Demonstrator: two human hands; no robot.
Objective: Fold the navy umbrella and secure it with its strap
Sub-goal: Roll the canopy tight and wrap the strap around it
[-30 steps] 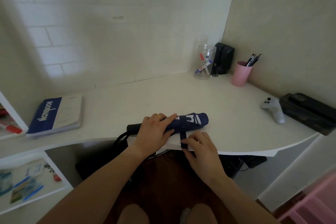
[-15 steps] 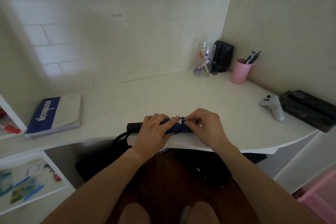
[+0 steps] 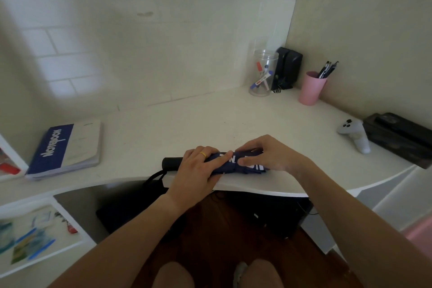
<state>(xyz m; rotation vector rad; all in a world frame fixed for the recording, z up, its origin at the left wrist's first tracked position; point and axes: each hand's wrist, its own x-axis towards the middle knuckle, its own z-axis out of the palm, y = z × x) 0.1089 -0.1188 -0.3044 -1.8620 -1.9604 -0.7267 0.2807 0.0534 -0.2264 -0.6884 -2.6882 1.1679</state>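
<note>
Rolled navy fabric umbrella lies along the white desk's front edge. Left hand stays curled over its handle end; right hand, off the front edge a second ago, now pinches the roll from above. Strap hidden. Blue-covered notebook at left edge; pink plastic pen cup toward the far right corner.

Umbrella lies at desk's front edge, notebook far left.

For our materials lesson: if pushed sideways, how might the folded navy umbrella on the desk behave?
The umbrella is a rolled cylinder, so it would probably roll. It lies beside the desk's front edge, so it might drop off. Its fabric looks soft, likely yielding under fingers.
</note>
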